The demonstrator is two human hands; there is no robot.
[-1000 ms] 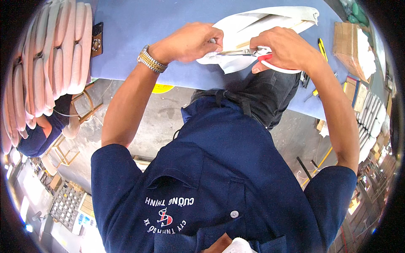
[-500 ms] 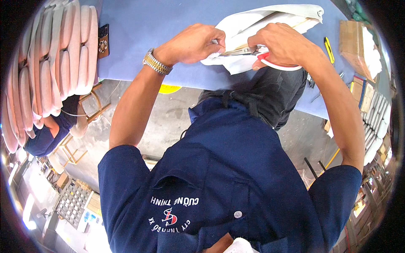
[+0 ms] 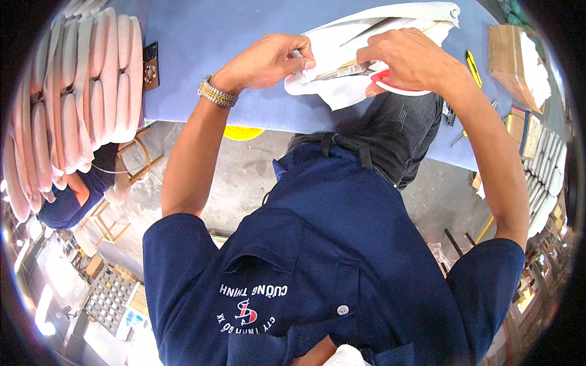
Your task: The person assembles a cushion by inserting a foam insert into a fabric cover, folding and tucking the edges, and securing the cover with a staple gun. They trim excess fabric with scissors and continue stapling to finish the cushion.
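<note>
My left hand (image 3: 274, 60) pinches the near left edge of a white cloth piece (image 3: 342, 93), its thumb and fingertips pressed together on the material. In my right hand (image 3: 410, 60) is a pair of scissors (image 3: 398, 91) with red and white handles. Their metal blades point left along the cloth, toward my left hand, and part of them is covered by the fabric. The cloth is folded and bunched, stretching back to the right across the blue table (image 3: 213, 36), with one loose flap hanging near the table's front edge.
A yellow utility knife (image 3: 473, 68) lies to the right, beside an open cardboard box (image 3: 505, 67) with white material. Stacked pinkish padded pieces (image 3: 73, 91) fill the left, near a dark patterned object (image 3: 151, 66). A person (image 3: 73, 198) is behind them. Below the table shows a yellow round object (image 3: 243, 132).
My left hand and the cloth edge have shifted slightly left. The scissors stay in my right hand, nearly in the same place.
</note>
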